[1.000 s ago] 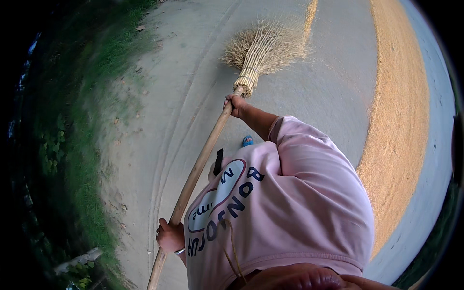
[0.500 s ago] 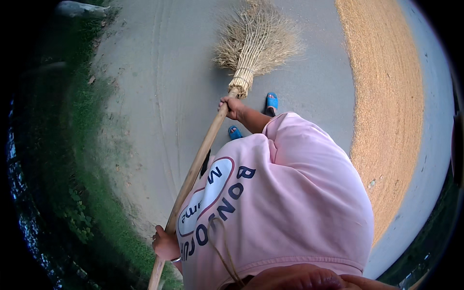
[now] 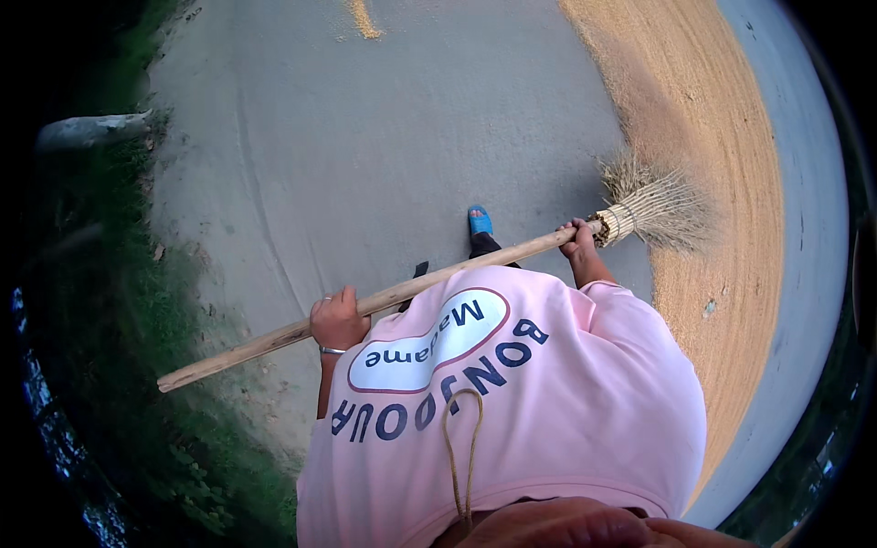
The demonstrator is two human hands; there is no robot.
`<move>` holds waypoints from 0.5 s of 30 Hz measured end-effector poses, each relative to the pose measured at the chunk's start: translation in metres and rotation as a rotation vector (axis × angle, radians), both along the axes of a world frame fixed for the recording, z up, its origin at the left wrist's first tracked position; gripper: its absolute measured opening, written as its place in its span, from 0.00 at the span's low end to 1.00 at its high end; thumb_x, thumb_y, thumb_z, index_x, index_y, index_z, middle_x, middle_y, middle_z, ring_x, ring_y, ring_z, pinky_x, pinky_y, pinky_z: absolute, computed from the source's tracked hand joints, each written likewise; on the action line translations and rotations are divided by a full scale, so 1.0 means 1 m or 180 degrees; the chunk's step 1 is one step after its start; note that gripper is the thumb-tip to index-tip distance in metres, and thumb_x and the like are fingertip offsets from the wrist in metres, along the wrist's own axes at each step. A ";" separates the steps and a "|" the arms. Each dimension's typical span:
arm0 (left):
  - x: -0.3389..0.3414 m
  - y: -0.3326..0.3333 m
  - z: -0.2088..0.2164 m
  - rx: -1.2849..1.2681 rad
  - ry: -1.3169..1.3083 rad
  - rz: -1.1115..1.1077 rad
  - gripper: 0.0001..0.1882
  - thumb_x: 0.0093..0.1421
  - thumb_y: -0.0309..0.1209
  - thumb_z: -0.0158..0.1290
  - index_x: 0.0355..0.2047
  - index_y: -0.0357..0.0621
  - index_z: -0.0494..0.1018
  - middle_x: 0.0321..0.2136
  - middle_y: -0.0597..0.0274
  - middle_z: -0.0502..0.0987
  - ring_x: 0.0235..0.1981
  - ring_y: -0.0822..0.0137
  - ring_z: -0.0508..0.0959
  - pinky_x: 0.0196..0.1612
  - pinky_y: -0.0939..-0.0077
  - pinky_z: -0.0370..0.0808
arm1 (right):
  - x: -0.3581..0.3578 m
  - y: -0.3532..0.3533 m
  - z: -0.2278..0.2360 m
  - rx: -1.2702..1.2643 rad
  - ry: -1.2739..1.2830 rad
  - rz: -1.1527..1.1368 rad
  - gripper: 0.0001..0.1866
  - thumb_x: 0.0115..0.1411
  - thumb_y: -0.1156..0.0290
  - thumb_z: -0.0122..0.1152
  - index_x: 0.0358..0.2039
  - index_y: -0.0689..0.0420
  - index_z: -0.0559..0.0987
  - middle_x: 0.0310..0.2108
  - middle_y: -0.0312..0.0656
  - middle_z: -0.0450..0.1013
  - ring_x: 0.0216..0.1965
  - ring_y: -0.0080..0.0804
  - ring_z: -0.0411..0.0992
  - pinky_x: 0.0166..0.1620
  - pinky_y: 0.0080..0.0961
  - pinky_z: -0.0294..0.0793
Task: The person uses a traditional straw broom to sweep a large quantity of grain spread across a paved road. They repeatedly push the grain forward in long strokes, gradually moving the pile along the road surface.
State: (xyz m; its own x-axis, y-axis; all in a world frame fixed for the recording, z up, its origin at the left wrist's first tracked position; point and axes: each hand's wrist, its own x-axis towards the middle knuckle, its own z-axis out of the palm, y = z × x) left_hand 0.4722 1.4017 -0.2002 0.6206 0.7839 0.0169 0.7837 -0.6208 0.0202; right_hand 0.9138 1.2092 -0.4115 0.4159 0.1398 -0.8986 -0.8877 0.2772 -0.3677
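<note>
A long-handled twig broom (image 3: 457, 271) lies slantwise in front of my body, its wooden pole rising from lower left to upper right. My left hand (image 3: 339, 319), with a ring and a bracelet, is wrapped round the pole some way in from its free end. Close to the bound twigs, my right hand (image 3: 579, 241) grips the other end. The spread bristles rest over the inner edge of a long band of golden grain (image 3: 722, 183) on the right. Some of the right fingers are hidden by the pole.
Grey pavement (image 3: 365, 137) runs ahead, with a small streak of grain (image 3: 363, 18) at the far edge. Grass (image 3: 137, 301) borders the left side, where a pale trunk-like post (image 3: 96, 131) lies. One blue slipper (image 3: 480, 219) shows on my foot.
The broom head has swung from straight ahead to the right, onto the grain's edge. My right hand went right with it; my left hand rose and moved forward. The ground has shifted in view.
</note>
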 end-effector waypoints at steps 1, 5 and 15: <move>0.012 0.014 0.004 -0.0069 -0.0170 -0.0163 0.10 0.31 0.28 0.51 0.17 0.48 0.62 0.13 0.66 0.67 0.18 0.65 0.69 0.22 0.71 0.64 | 0.006 -0.005 0.007 0.0035 -0.0021 -0.0073 0.05 0.49 0.74 0.44 0.19 0.56 0.61 0.13 0.36 0.59 0.15 0.29 0.58 0.23 0.28 0.65; 0.040 0.049 -0.007 -0.0005 -0.0257 -0.0225 0.10 0.31 0.26 0.50 0.17 0.48 0.61 0.12 0.66 0.65 0.17 0.65 0.68 0.21 0.71 0.62 | 0.017 -0.005 0.031 -0.0029 -0.0161 -0.0478 0.06 0.49 0.73 0.43 0.18 0.54 0.60 0.12 0.35 0.58 0.15 0.30 0.58 0.23 0.28 0.66; 0.019 0.236 -0.049 0.0361 -0.0410 0.0134 0.10 0.31 0.26 0.50 0.17 0.48 0.62 0.13 0.66 0.64 0.18 0.65 0.67 0.22 0.71 0.62 | 0.030 0.260 -0.006 0.0189 -0.0112 0.0054 0.08 0.50 0.70 0.44 0.18 0.54 0.60 0.12 0.35 0.58 0.15 0.30 0.58 0.24 0.29 0.67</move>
State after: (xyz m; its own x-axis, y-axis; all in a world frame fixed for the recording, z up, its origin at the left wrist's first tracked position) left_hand 0.4912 1.6380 -0.2492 0.5743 0.7977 0.1839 0.8045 -0.5915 0.0539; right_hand 0.9441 1.4692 -0.4177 0.4440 0.1998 -0.8734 -0.8793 0.2844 -0.3820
